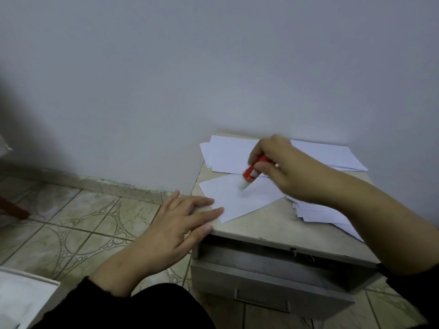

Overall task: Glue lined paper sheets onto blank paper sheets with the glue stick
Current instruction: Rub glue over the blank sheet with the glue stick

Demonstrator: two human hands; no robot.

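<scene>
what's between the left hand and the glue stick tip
Only the single white sheet being glued: the left hand presses its near corner, and the glue stick tip rubs its middle. The head view shows nothing else there.

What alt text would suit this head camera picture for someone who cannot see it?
A person's right hand rubs a red glue stick on a white sheet atop a small cabinet, while the left hand presses its corner flat. More paper stacks lie behind.
</scene>
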